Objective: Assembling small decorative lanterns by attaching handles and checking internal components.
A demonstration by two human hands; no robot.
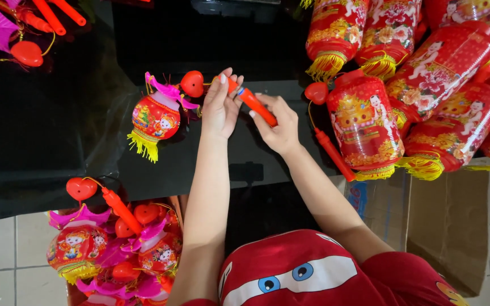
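Both your hands, left hand (220,107) and right hand (276,126), grip the orange handle stick (252,101); its small round lantern (156,118) lies left of it, finished cylinder lanterns (364,124) piled right.

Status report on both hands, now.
Left hand pinches tip of orange handle stick. Right hand grips its lower end. Small red lantern lies beside, nothing blocking.
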